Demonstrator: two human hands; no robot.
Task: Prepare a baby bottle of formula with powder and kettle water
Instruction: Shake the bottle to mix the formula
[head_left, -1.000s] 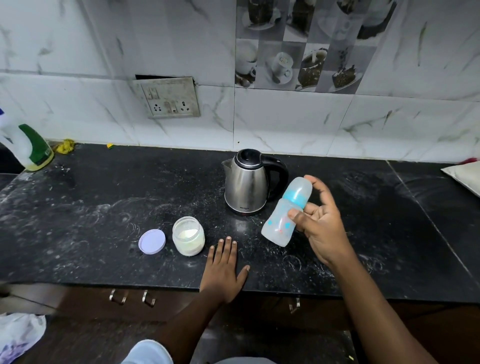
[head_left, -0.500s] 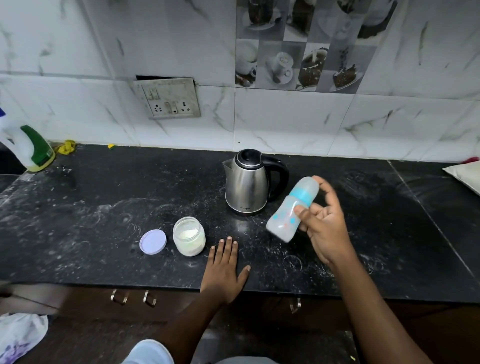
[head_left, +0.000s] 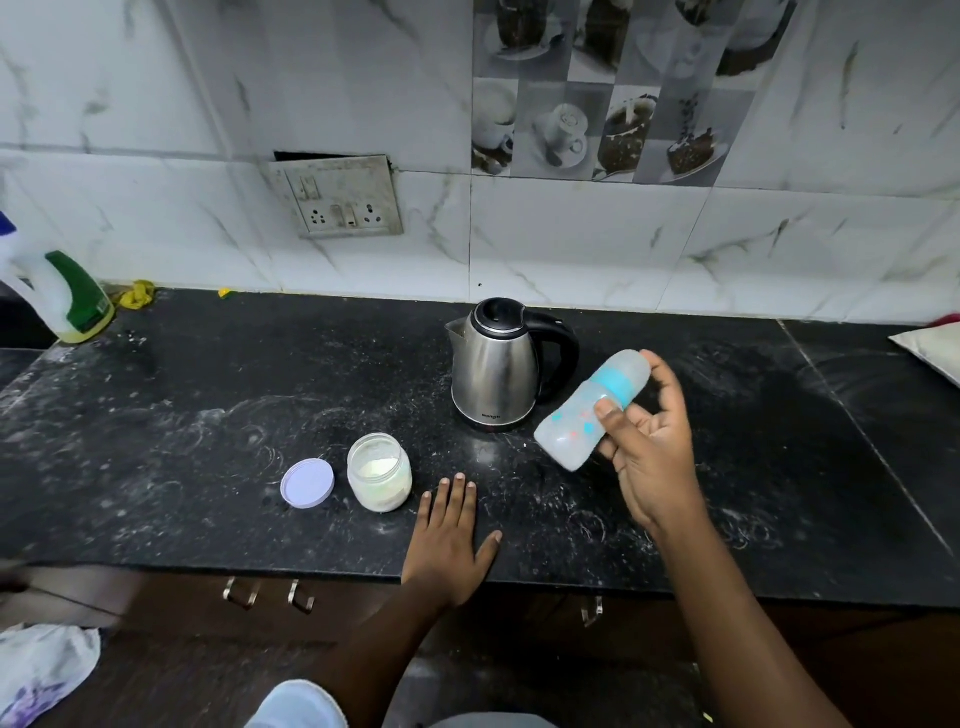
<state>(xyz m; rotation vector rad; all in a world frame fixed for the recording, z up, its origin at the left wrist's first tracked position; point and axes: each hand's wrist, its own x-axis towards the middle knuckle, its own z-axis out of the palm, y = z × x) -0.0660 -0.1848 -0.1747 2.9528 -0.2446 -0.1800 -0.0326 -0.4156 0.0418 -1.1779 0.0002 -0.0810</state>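
1. Head view, far left of the grip: a white spray bottle with a green label (head_left: 67, 299) stands by the wall, well away. It is not in the way.
2. Closer in, a round pale purple plastic lid (head_left: 307, 482) lies flat, just beside a small clear jar of white powder (head_left: 380, 472). The jar is open.
3. The left hand (head_left: 449, 540) rests flat on the black stone counter (head_left: 208, 415), fingers spread. It holds nothing.
4. The shiny steel kettle with a black handle (head_left: 501, 364) stands just left of the grip, lid down.
5. The right hand (head_left: 647, 447) is wrapped around a cloudy plastic baby bottle with a blue ring and clear cap (head_left: 592, 410). The bottle is tilted in the air, cap end up and away.
6. The bottle looks capped and empty, so I think opening it comes next. Stand it up and let the free hand twist off the blue ring.
7. The kettle is near the bottle's bottom end, so move slowly there.
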